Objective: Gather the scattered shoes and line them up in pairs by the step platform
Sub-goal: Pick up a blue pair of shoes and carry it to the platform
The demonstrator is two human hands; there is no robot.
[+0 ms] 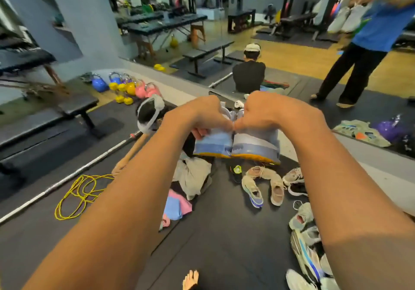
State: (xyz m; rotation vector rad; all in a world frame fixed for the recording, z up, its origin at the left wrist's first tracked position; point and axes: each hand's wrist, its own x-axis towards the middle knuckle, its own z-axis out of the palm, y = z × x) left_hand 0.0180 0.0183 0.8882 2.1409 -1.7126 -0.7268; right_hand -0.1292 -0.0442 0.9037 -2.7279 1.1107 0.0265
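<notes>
Close on my right, a heap of sneakers [306, 242] lay on the black mat [224, 244]. A little farther out a tan pair [275, 185] sat splayed. Above them my arms reached straight ahead, knuckles touching. My left hand [202, 114] and right hand [267, 112] each clenched the top of one of the blue shoes [254, 145]. The two hung side by side, touching, off the floor.

Bare left hand [203, 113], right hand [266, 112], forearms [134, 191]
</notes>
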